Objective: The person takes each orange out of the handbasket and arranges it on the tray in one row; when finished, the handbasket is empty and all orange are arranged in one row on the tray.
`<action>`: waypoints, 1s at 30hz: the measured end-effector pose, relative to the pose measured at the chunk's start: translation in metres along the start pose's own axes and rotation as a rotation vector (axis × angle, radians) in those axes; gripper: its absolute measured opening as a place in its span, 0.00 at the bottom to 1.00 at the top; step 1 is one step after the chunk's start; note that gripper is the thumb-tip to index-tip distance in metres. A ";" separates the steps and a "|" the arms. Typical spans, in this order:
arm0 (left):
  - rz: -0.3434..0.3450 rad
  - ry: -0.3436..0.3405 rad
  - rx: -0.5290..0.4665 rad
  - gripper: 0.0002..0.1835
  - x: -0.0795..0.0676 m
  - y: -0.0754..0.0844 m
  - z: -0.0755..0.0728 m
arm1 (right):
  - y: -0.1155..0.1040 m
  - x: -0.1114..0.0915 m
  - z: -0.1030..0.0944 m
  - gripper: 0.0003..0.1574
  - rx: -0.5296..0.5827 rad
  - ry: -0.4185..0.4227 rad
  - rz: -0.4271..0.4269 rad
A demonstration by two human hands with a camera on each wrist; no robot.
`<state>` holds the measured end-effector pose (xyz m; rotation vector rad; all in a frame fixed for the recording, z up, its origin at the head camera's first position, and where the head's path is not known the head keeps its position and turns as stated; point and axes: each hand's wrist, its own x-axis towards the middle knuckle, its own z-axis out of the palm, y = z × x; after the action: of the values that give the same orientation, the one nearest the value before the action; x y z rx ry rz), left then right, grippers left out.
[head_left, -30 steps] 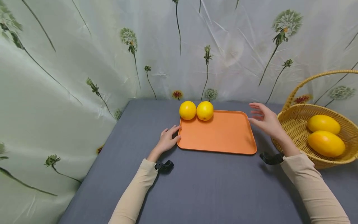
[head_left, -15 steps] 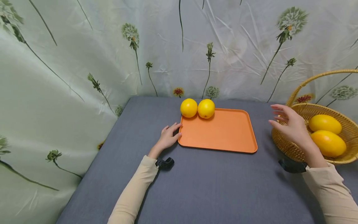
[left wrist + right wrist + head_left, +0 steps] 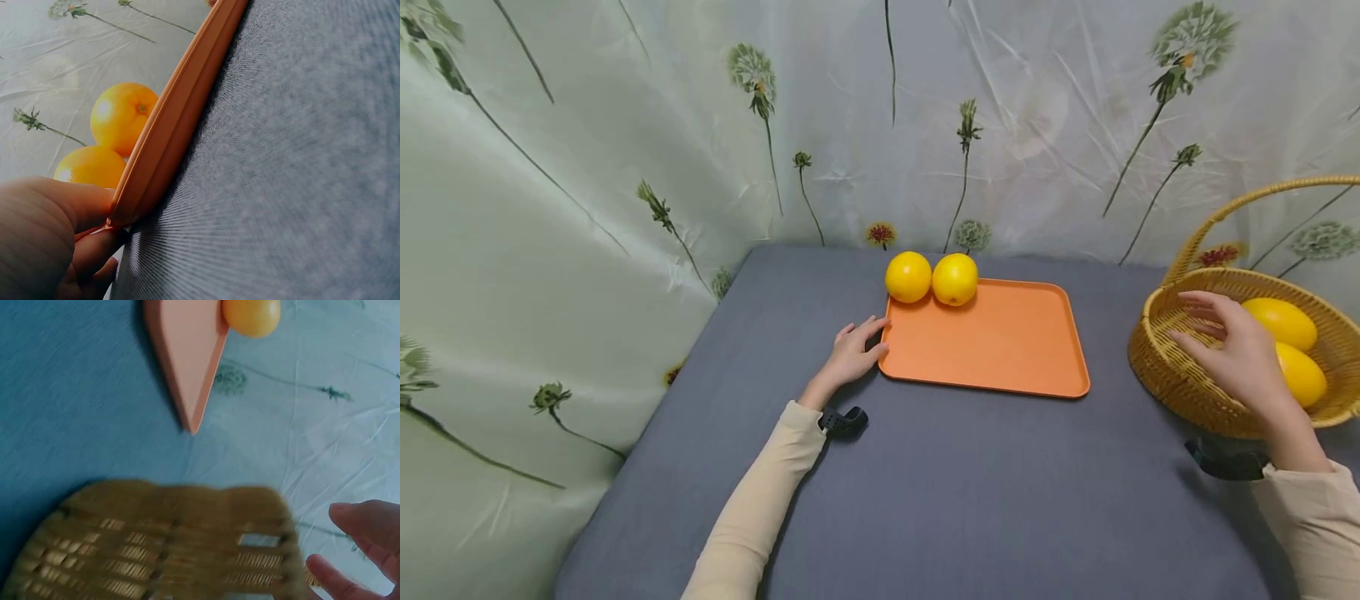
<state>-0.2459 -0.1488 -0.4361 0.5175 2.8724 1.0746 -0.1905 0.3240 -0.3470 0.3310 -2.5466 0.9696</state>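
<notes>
At the left end of an orange tray (image 3: 985, 337), my left hand (image 3: 848, 354) has its thumb and fingers at the rim, the tray corner between them in the left wrist view. Two yellow-orange oranges (image 3: 908, 277) sit side by side at the tray's back left corner. My right hand (image 3: 1240, 350) is over the wicker basket (image 3: 1165, 354), fingers spread and loosely bent, with nothing held. Inside the basket lie two oval yellow mangoes (image 3: 1283, 323), partly hidden by this hand. The right wrist view has the thumb and fingers (image 3: 372, 528) beside the basket's woven side.
The basket's tall arched handle (image 3: 1240, 202) rises behind the right hand. A grey cloth (image 3: 970, 492) covers the table, and a curtain with a dandelion print (image 3: 1037, 167) hangs behind and to the left. Each wrist wears a black band (image 3: 844, 422).
My right hand has moved from beside the tray's right end rightward to over the basket. The left hand stays at the tray's edge. The head view has tilted slightly down.
</notes>
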 end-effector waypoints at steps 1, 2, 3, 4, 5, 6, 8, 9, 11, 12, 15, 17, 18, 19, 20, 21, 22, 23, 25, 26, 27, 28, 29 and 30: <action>0.003 0.002 0.004 0.27 0.001 0.000 0.000 | 0.004 -0.002 -0.002 0.31 -0.003 0.005 0.007; 0.004 0.002 0.006 0.27 0.002 0.000 -0.001 | 0.006 -0.003 -0.003 0.31 -0.011 0.012 0.015; 0.004 0.000 0.008 0.27 0.002 0.000 -0.001 | 0.009 -0.005 -0.004 0.30 -0.032 0.020 0.025; 0.003 -0.002 0.011 0.27 0.003 0.000 -0.001 | 0.015 -0.006 -0.004 0.31 -0.056 0.025 0.046; 0.003 -0.005 0.014 0.27 0.003 0.000 -0.002 | 0.022 -0.006 -0.005 0.31 -0.076 0.028 0.067; 0.004 -0.006 0.017 0.27 0.003 0.000 -0.002 | 0.032 -0.007 -0.004 0.32 -0.107 0.036 0.085; 0.001 -0.009 0.015 0.27 0.004 0.000 -0.002 | 0.054 -0.007 -0.003 0.33 -0.166 0.053 0.115; -0.001 -0.010 0.011 0.27 0.004 0.001 -0.002 | 0.065 -0.008 -0.003 0.34 -0.194 0.058 0.134; -0.006 -0.014 0.008 0.27 0.004 0.001 -0.003 | 0.079 -0.010 -0.003 0.35 -0.228 0.072 0.159; -0.007 -0.015 0.007 0.27 0.004 0.001 -0.003 | 0.080 -0.010 -0.004 0.35 -0.244 0.076 0.163; -0.010 -0.014 0.012 0.27 0.003 0.000 -0.004 | 0.063 -0.010 -0.009 0.33 -0.262 0.056 0.174; -0.006 -0.007 0.020 0.27 0.004 0.000 -0.005 | 0.049 -0.009 -0.014 0.32 -0.283 0.041 0.166; -0.004 -0.003 0.020 0.27 0.004 0.000 -0.005 | 0.042 -0.009 -0.016 0.31 -0.288 0.032 0.162; -0.005 -0.001 0.019 0.27 0.004 0.000 -0.005 | 0.038 -0.009 -0.017 0.30 -0.299 0.025 0.164; -0.005 0.001 0.020 0.27 0.004 0.000 -0.005 | 0.035 -0.009 -0.018 0.30 -0.313 0.017 0.168; -0.006 0.000 0.020 0.27 0.004 0.000 -0.005 | 0.033 -0.010 -0.018 0.29 -0.324 0.008 0.173; -0.009 -0.003 0.019 0.27 0.003 0.000 -0.005 | 0.032 -0.010 -0.018 0.29 -0.331 -0.001 0.180; -0.009 -0.006 0.021 0.27 0.003 -0.001 -0.005 | 0.032 -0.011 -0.018 0.30 -0.339 -0.010 0.188; -0.014 -0.014 0.018 0.27 0.004 -0.001 -0.004 | 0.035 -0.012 -0.019 0.30 -0.353 -0.027 0.203; -0.015 -0.016 0.018 0.27 0.004 -0.001 -0.004 | 0.036 -0.013 -0.020 0.31 -0.364 -0.038 0.216; -0.016 -0.018 0.013 0.27 0.004 -0.001 -0.003 | 0.038 -0.014 -0.021 0.32 -0.372 -0.047 0.227; -0.016 -0.018 0.008 0.27 0.004 -0.001 -0.003 | 0.040 -0.015 -0.021 0.34 -0.380 -0.059 0.242; -0.015 -0.016 0.007 0.27 0.004 -0.001 -0.002 | 0.042 -0.015 -0.022 0.35 -0.385 -0.067 0.257; -0.014 -0.014 0.005 0.27 0.004 -0.001 -0.002 | 0.043 -0.016 -0.023 0.36 -0.392 -0.077 0.275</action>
<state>-0.2508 -0.1496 -0.4349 0.5030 2.8629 1.0579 -0.1852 0.3725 -0.3631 -0.0991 -2.8258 0.5278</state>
